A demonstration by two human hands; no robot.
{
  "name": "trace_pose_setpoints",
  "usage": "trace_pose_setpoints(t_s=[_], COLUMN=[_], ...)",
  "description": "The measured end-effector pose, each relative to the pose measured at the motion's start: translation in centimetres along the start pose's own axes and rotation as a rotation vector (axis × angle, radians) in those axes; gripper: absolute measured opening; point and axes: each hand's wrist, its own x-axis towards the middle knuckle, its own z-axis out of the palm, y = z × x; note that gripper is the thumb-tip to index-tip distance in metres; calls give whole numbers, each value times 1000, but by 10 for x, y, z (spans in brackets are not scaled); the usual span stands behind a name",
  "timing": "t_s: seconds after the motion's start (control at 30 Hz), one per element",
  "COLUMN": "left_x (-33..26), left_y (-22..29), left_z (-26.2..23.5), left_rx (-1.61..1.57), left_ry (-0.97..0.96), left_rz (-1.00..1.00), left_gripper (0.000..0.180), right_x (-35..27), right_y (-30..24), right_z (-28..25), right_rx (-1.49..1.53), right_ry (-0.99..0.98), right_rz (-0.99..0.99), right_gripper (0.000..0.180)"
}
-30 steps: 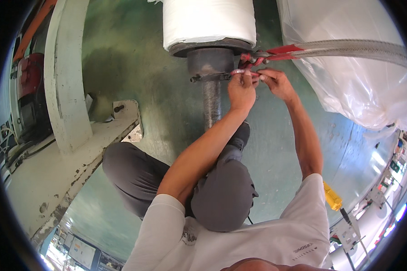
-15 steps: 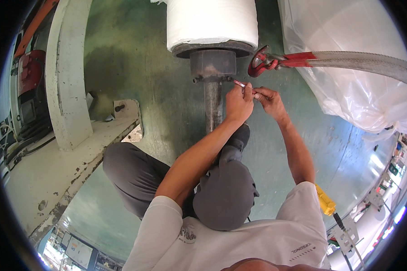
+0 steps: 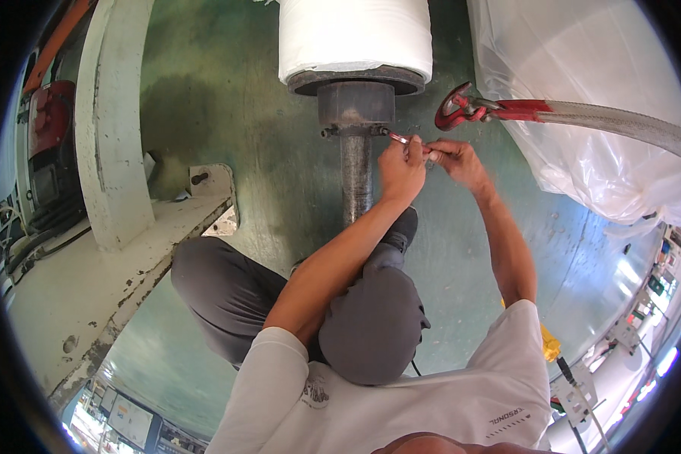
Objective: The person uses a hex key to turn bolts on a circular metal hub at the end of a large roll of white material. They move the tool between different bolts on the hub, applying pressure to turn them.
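Note:
A slim, shiny red wrench [image 3: 397, 138] reaches to a bolt [image 3: 383, 131] on the right side of a dark metal collar [image 3: 357, 104]. My left hand [image 3: 402, 172] is closed round the wrench close to the bolt. At the wrench's outer end, my right hand [image 3: 458, 163] pinches it between thumb and fingers. The collar sits on a bare steel shaft [image 3: 356, 178] that points toward me. Beyond it, a dark flange [image 3: 356, 80] presses against a large white roll [image 3: 354, 34]. How the wrench's tip meets the bolt is too small to tell.
A red hook [image 3: 455, 107] on a grey strap [image 3: 605, 119] hangs right of the collar. Behind it stands a plastic-wrapped bulk [image 3: 583, 68]. To the left is a chipped pale metal frame [image 3: 117, 113]. A yellow object [image 3: 550, 344] shows beyond my right sleeve.
My right hand and forearm have shifted slightly right while still at the wrench's end. The red hook and strap have swung a little to the right. The left hand has hardly moved.

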Motion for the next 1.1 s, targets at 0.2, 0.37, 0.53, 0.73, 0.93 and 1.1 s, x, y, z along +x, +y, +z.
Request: trace_pose_setpoints(t_s=[0.2,0.37,0.53,0.73,0.93,1.1], left_x=[-11,-4,8,3,7,8], left_y=[14,30,21,35,28,23], left_z=[-27,-29,-26,-44,-36,-35], left_rx=[82,115,321,613,341,272], left_ry=[-76,-97,-81,-182,-104,-57], left_rz=[1,-43,45,90,1,18], left_gripper=[32,35,37,41,40,39], right_x=[-33,-32,-23,-42,-21,-17], right_y=[-27,-56,-44,-14,-29,-29], right_z=[33,32,32,75,36,43], right_rx=[49,37,132,252,135,73], right_ry=[117,156,147,284,123,147], right_rz=[132,243,215,270,230,44], right_gripper=[27,26,25,27,25,22])
